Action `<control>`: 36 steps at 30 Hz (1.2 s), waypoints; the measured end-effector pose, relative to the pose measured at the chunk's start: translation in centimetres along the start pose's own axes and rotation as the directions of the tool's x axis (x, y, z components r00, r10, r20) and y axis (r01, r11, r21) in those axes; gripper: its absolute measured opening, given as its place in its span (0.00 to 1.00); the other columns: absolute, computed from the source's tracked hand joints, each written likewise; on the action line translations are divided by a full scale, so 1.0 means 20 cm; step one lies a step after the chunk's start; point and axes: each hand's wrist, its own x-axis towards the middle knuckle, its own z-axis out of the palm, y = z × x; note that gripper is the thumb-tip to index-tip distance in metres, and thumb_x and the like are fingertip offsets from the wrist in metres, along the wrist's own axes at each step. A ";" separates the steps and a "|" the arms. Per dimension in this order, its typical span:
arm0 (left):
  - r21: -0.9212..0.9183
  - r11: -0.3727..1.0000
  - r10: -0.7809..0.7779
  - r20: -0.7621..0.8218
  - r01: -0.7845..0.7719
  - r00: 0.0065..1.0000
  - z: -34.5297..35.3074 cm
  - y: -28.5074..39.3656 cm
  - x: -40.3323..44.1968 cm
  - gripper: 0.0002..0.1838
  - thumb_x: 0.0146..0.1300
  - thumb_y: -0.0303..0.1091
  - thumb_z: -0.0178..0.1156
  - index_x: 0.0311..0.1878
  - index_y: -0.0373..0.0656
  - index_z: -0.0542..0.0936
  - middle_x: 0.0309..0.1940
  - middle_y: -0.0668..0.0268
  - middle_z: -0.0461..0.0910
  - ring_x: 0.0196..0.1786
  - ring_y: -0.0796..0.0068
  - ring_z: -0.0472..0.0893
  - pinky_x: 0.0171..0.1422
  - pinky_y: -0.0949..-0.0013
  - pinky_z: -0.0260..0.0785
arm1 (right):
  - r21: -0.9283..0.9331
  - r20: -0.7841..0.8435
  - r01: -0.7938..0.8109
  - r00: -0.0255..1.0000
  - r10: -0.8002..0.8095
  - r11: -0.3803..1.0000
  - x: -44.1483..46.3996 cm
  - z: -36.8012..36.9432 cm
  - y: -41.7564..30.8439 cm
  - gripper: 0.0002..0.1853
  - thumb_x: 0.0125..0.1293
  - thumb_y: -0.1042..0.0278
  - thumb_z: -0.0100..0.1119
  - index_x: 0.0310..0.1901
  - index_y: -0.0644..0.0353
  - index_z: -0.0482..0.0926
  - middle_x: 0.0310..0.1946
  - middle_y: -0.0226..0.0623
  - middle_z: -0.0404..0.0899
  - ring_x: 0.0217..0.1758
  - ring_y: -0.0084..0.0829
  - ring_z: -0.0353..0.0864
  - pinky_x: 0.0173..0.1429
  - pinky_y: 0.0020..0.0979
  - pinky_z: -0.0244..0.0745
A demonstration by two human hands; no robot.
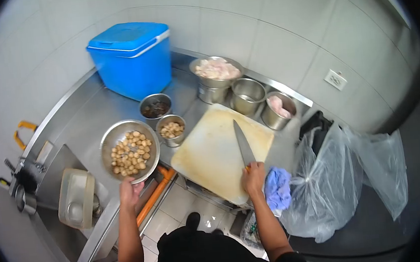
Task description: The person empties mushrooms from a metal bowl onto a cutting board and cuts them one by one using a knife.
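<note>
My left hand [131, 192] grips the near rim of a wide metal bowl [106, 155] that holds many small round tan pieces [133, 152]. In my right hand [253, 178] is the handle of a knife [243, 143], its blade pointing away from me over a stained white cutting board [212, 151]. Between bowl and board stands a small metal pot with more tan pieces [171, 129]. Behind it is another pot with dark contents [155, 107]. A crumpled blue cloth [278, 189] lies just right of my right hand.
A blue cooler [131, 63] stands at the back. Beyond the board are a bowl of pale meat [217, 69], a metal pot [248, 95] and a pot with pink meat [279, 109]. Plastic bags [324, 186] lie right. A plastic container [76, 198] sits in the sink at left.
</note>
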 end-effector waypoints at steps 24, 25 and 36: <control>0.612 0.540 0.508 0.311 -0.578 0.804 1.45 -0.60 0.08 0.34 0.65 0.26 0.46 0.75 0.28 0.57 0.63 0.36 0.75 0.66 0.42 0.77 0.70 0.55 0.67 | 0.745 0.033 0.001 0.999 -0.039 0.667 0.43 0.44 -0.34 0.38 0.80 0.43 0.44 0.76 0.68 0.54 0.74 0.53 0.59 0.77 0.45 0.60 0.80 0.38 0.53; 0.613 0.539 0.508 0.311 -0.578 0.803 1.48 -0.58 0.06 0.34 0.65 0.26 0.46 0.75 0.28 0.57 0.63 0.36 0.75 0.66 0.42 0.77 0.70 0.55 0.67 | 0.669 -0.085 0.119 0.993 -0.084 0.733 0.42 0.45 -0.35 0.39 0.79 0.46 0.50 0.76 0.70 0.54 0.75 0.57 0.59 0.79 0.49 0.58 0.81 0.40 0.50; 0.619 0.494 0.502 0.372 -0.611 0.781 1.45 -0.62 0.18 0.35 0.69 0.25 0.45 0.79 0.34 0.50 0.66 0.35 0.71 0.68 0.41 0.74 0.71 0.54 0.65 | 0.394 -0.226 0.270 0.955 -0.192 0.879 0.37 0.43 -0.38 0.53 0.64 0.47 0.70 0.75 0.76 0.51 0.76 0.66 0.52 0.81 0.59 0.51 0.83 0.46 0.49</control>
